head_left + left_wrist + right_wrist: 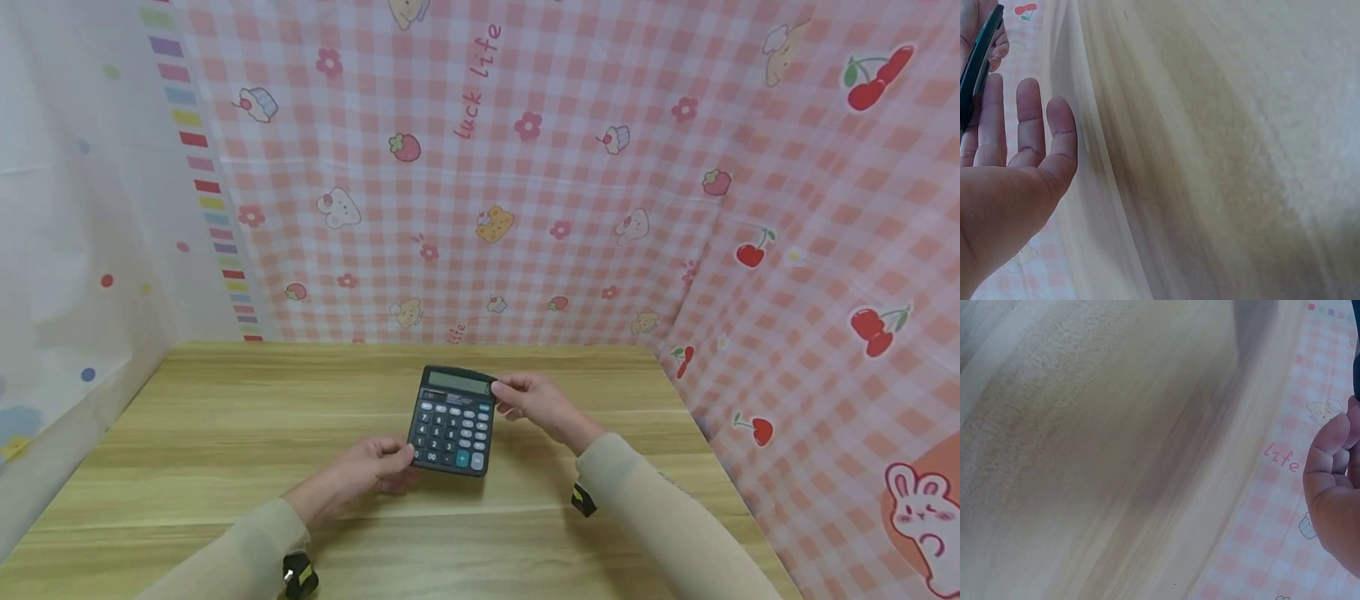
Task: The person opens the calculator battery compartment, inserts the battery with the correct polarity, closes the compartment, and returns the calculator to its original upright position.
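A dark calculator (450, 421) with a grey display at its top is held between two hands, its keys facing the head camera and its body slightly tilted. The left hand (378, 465) pinches its lower left corner, thumb on the front face. At the upper right corner, the right hand (536, 404) pinches the edge between thumb and fingers. In the left wrist view the calculator (982, 65) appears edge-on, beside the left hand (1016, 181) with several fingers extended. Only a dark sliver of it shows above the right hand (1335, 481) in the right wrist view.
A wood-grain table (225, 417) lies beneath the hands. Behind it hangs a pink checked cloth (450, 192), with another checked cloth (825, 275) along the right and a white dotted cloth (67, 250) on the left. Dark wrist devices (300, 575) sit under the sleeves.
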`<state>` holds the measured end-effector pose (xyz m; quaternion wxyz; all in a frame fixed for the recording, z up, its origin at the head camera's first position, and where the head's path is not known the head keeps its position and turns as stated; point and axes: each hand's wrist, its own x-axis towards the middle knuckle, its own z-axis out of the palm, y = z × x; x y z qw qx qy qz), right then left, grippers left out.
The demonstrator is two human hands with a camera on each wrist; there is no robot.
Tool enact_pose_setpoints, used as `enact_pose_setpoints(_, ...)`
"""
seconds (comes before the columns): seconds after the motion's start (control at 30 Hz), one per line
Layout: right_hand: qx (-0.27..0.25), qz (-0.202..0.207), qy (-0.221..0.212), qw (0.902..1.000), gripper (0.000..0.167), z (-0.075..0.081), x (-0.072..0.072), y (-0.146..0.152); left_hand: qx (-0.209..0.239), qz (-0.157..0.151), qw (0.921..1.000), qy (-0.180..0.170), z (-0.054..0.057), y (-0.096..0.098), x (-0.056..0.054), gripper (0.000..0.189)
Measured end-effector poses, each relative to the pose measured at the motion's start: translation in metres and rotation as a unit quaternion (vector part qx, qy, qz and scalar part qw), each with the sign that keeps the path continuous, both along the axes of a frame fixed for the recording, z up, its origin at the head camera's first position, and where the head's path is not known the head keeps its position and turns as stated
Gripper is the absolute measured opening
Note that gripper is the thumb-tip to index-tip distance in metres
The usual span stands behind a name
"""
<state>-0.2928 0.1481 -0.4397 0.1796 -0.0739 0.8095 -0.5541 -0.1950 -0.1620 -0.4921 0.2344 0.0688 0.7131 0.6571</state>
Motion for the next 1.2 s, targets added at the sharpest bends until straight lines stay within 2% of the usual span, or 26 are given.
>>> enact_pose_setpoints(0.17,0.012,-0.006,0.001,0.9999,0.031,-0.001,0.0,-0.001,0.006,-0.007,0.9999,0.006,0.0,0.002,-0.001,0.053)
enact_pose_setpoints(0.27,0.015,-0.006,-0.002,0.9999,0.03,-0.002,0.001,-0.001,-0.002,0.001,1.0,0.008,0.001,0.004,-0.001,0.063)
enact_pose_setpoints(0.4,0.016,-0.004,-0.006,0.9998,0.027,-0.003,0.002,-0.001,-0.029,0.01,0.9992,0.024,0.003,0.006,0.0,0.081)
enact_pose_setpoints(0.53,0.014,-0.005,-0.01,0.9998,0.024,-0.005,0.002,0.0,-0.061,0.014,0.9967,0.052,0.006,0.009,0.002,0.09)
enact_pose_setpoints(0.73,0.016,-0.013,-0.01,0.9997,0.025,-0.007,0.001,0.0,-0.068,0.024,0.9937,0.086,0.01,0.01,0.002,0.1)
enact_pose_setpoints(0.87,0.019,-0.013,-0.01,0.9997,0.025,-0.008,0.001,0.0,-0.061,0.015,0.9922,0.108,0.01,0.009,0.002,0.103)
enact_pose_setpoints(1.2,0.02,-0.004,-0.009,0.9997,0.024,-0.01,0.001,-0.001,-0.067,-0.002,0.9908,0.118,0.011,0.01,0.002,0.101)
